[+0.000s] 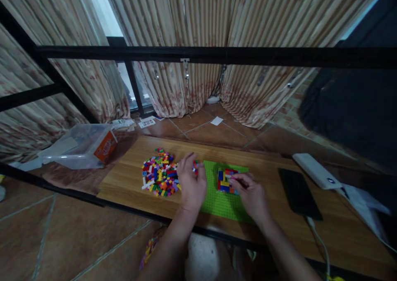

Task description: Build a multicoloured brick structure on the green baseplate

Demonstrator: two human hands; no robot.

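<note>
With the brick pile (161, 175) to its left, our left hand (191, 184) is hovering, its hold unclear to us, while on the green baseplate (220, 206) the squarish brick block (223, 183) is lying just left of our nearer right hand (252, 193), which is apparently pinching a small brick (231, 178).

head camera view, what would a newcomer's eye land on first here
Probably the loose heap of small multicoloured plastic bricks on the left part of the brown wooden table, beside the left hand. Next, likely the bright green studded baseplate right of the heap, where the right hand reaches to a small red, blue and yellow brick build. Behind, tall striped curtains fill much of the upper picture.
</note>
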